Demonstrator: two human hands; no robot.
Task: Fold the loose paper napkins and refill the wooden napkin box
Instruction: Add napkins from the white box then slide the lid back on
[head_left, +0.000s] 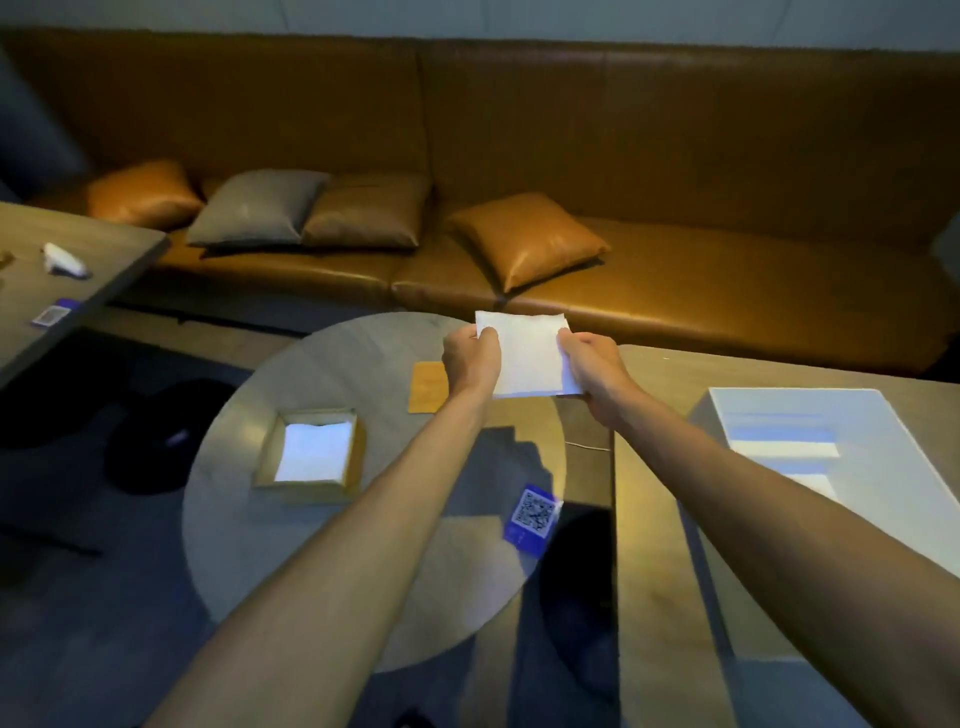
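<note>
Nearest my view, two bare forearms reached out over the round table (234, 457), past a blue QR-code card (534, 519). To the left sat the wooden napkin box (353, 457), open-topped and already showing white paper. Beyond it, the left hand (470, 358) and right hand (592, 366) each pinched a side edge of a white napkin (524, 353), held above a wooden lid (428, 387). I judged uneven tension could skew the fold.

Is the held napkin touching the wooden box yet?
Apart. The head view shows the napkin pinched between the left hand and right hand, raised well beyond and right of the wooden napkin box, with bare round table between them.
</note>
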